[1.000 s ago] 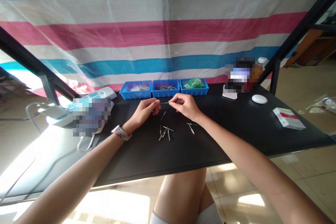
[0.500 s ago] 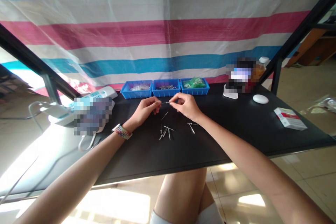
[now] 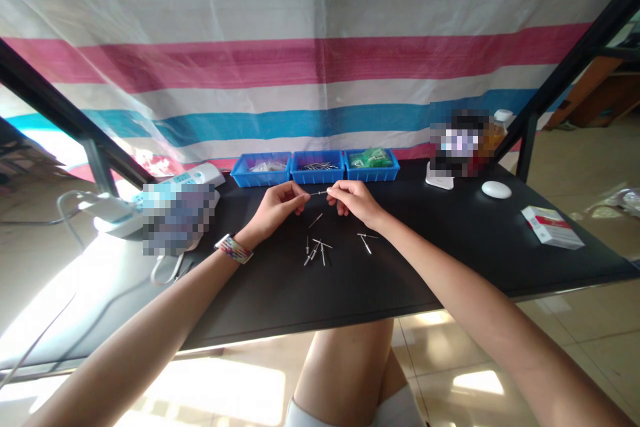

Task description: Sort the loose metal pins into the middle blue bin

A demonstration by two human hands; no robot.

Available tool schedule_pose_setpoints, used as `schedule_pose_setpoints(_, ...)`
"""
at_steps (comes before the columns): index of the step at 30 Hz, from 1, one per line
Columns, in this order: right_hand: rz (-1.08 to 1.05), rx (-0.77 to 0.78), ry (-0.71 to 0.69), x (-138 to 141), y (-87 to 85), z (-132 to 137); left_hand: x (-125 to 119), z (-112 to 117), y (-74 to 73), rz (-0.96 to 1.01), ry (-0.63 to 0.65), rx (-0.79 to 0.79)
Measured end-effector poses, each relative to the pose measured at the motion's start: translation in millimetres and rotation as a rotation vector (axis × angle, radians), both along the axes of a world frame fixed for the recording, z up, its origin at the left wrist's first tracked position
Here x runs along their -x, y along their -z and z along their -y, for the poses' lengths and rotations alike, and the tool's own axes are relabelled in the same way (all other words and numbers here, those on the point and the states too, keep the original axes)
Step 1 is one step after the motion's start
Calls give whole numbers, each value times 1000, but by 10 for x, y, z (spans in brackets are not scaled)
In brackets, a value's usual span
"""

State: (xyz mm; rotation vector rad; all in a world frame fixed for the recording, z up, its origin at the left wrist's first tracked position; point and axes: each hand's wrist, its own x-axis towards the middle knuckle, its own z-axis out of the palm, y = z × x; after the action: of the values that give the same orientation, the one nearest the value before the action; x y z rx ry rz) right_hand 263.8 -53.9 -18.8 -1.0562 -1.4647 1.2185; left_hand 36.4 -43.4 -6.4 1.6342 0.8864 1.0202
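Note:
My left hand (image 3: 277,208) and my right hand (image 3: 353,201) meet above the black table (image 3: 450,247), each pinched on one end of a thin metal pin (image 3: 318,193) held level between them. Under the hands another loose pin (image 3: 315,220) lies on the table. Several more pins (image 3: 316,251) are scattered nearer me, and two crossed pins (image 3: 365,240) lie to their right. A beaded band sits on my left wrist (image 3: 233,249).
Three blue bins stand at the back: left (image 3: 261,170), middle with metal pins (image 3: 317,167), right with green parts (image 3: 372,165). A white power strip and cables (image 3: 120,213) lie left. A white puck (image 3: 497,189) and a red-white box (image 3: 551,225) lie right.
Both hands have lifted slightly and drawn a little closer together, still pinching the same pin. The pins on the table have not moved.

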Motion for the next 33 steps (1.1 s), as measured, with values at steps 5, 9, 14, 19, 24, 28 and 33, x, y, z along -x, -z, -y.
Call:
schedule_pose_setpoints(5,-13,5,-16,5,-7,2,4,1,-6,-13,0,-1)
schedule_pose_setpoints(9,-19,17,-20,9,-14,9,6,-1,-2,-28,-7,-4)
schedule_pose_setpoints(14,-16,1,-27,6,-9,10,0,-6,5,-17,-1,-3)
schedule_pose_setpoints(19,-33,-67,4,1,-10,16,1,-1,-3,2,27,37)
schedule_pose_setpoints(24,-50,-139,40,6,-27,34,24,-21,21,15,38,112)
schedule_pose_setpoints(28,-41,-176,46,10,-26,42,34,-35,36,-2,68,136)
schedule_pose_setpoints(33,-4,-187,66,14,-14,46,26,-37,31,-28,69,130)
